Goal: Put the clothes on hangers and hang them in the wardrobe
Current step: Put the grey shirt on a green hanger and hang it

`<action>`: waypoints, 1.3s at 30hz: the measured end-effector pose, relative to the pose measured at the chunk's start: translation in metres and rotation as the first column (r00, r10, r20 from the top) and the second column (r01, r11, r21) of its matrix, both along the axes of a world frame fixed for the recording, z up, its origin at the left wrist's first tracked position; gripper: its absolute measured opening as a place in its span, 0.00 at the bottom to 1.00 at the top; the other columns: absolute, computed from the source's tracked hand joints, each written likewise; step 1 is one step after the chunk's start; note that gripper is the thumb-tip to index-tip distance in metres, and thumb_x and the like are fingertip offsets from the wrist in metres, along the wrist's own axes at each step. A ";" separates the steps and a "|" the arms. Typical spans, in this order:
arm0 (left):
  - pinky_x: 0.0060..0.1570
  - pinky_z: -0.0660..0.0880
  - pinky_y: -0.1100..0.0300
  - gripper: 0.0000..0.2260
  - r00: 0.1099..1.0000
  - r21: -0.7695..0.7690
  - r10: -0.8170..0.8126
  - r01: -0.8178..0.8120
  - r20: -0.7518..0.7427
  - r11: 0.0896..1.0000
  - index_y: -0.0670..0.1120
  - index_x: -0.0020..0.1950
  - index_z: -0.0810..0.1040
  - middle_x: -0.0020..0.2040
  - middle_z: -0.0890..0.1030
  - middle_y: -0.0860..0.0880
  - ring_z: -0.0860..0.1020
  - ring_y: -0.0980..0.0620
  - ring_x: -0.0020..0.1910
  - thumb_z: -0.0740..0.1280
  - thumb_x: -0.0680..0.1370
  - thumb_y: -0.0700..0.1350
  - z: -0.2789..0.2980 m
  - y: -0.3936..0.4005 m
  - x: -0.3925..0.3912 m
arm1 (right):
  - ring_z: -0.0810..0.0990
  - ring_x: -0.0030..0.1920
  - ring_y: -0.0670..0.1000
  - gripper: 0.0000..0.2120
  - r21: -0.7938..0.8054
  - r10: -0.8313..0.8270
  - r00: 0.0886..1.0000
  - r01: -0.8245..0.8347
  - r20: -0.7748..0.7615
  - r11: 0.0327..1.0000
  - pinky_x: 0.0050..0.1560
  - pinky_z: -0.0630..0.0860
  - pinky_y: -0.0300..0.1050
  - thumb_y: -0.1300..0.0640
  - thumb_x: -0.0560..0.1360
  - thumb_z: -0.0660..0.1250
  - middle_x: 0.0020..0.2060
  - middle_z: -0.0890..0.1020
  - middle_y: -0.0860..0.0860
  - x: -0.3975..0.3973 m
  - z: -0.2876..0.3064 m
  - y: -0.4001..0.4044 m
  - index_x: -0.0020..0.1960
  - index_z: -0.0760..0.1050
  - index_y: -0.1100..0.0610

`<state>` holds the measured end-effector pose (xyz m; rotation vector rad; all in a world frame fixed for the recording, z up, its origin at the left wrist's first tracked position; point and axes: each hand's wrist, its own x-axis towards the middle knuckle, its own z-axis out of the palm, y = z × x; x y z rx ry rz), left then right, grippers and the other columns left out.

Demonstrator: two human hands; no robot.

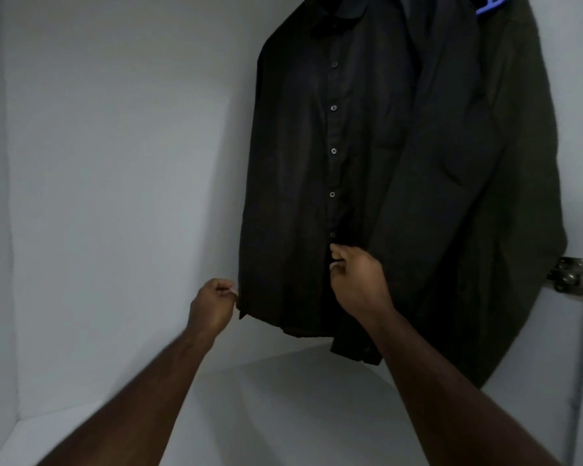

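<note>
Pinching the lower left edge of the black shirt (300, 196), the left hand (212, 306) had its fingers curled tight on the fabric near the hem corner. The right hand (357, 280) gripped the shirt's button placket just below the lowest visible button, thumb and fingers closed on the cloth. Both forearms reached up from the bottom of the view toward the shirt. The shirt hung buttoned and facing forward inside the white wardrobe (115, 196), its collar at the top of the view and its hem clear of the wardrobe floor. Just to the right of the shirt, and partly behind it, hung a dark olive garment (519, 196) on a blue hanger (485, 3), only a bit of which showed. Farther right of the shirt, a metal hinge (571, 274) sat on the wardrobe's side.
</note>
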<state>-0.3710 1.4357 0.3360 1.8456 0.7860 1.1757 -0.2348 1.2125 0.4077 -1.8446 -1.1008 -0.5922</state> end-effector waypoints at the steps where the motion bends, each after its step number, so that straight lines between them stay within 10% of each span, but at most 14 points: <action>1: 0.64 0.74 0.51 0.12 1.000 -0.014 -0.008 0.008 -0.015 1.000 0.45 0.66 0.77 0.61 0.80 0.46 0.77 0.47 0.58 0.65 0.82 0.43 0.002 0.004 0.002 | 0.78 0.64 0.50 0.20 -0.013 0.049 0.998 -0.049 -0.040 0.999 0.62 0.64 0.30 0.64 0.80 0.62 0.66 0.79 0.53 -0.004 0.000 0.009 0.71 0.74 0.58; 7: 0.62 0.76 0.50 0.17 0.992 -0.247 -0.083 0.103 0.092 0.963 0.42 0.73 0.73 0.61 0.78 0.44 0.77 0.45 0.58 0.61 0.84 0.40 0.009 0.030 0.018 | 0.78 0.63 0.46 0.19 0.242 0.495 0.711 -0.434 -0.499 0.868 0.65 0.76 0.44 0.64 0.81 0.64 0.65 0.79 0.51 -0.013 0.016 0.055 0.72 0.72 0.57; 12: 0.58 0.76 0.50 0.17 0.983 -0.374 -0.141 0.176 0.120 0.911 0.44 0.72 0.74 0.59 0.78 0.47 0.78 0.46 0.56 0.59 0.84 0.38 0.000 0.045 0.031 | 0.79 0.62 0.49 0.18 0.370 0.648 0.480 -0.553 -0.591 0.747 0.59 0.79 0.44 0.63 0.82 0.62 0.62 0.81 0.50 -0.012 0.045 0.079 0.71 0.72 0.57; 28: 0.53 0.78 0.51 0.14 0.961 -0.521 -0.260 0.271 0.096 0.810 0.51 0.62 0.80 0.54 0.84 0.47 0.81 0.47 0.55 0.65 0.79 0.38 -0.020 0.072 0.063 | 0.80 0.61 0.49 0.20 0.340 0.710 0.380 -0.681 -0.593 0.649 0.55 0.80 0.44 0.62 0.82 0.62 0.60 0.81 0.49 0.010 0.076 0.125 0.73 0.69 0.56; 33: 0.54 0.80 0.45 0.16 0.922 -0.756 -0.221 0.386 0.316 0.529 0.42 0.60 0.78 0.60 0.79 0.38 0.80 0.36 0.57 0.67 0.81 0.53 -0.023 0.072 0.074 | 0.80 0.61 0.50 0.19 0.328 0.694 0.392 -0.671 -0.604 0.665 0.55 0.80 0.44 0.62 0.82 0.62 0.61 0.81 0.50 0.011 0.078 0.126 0.72 0.71 0.55; 39: 0.32 0.82 0.51 0.16 0.861 -0.789 -0.074 0.493 0.503 0.366 0.38 0.58 0.77 0.53 0.81 0.37 0.82 0.39 0.47 0.67 0.82 0.51 -0.018 0.061 0.088 | 0.80 0.63 0.51 0.19 0.322 0.685 0.416 -0.658 -0.597 0.681 0.56 0.80 0.45 0.61 0.82 0.63 0.64 0.80 0.52 0.016 0.077 0.116 0.72 0.71 0.54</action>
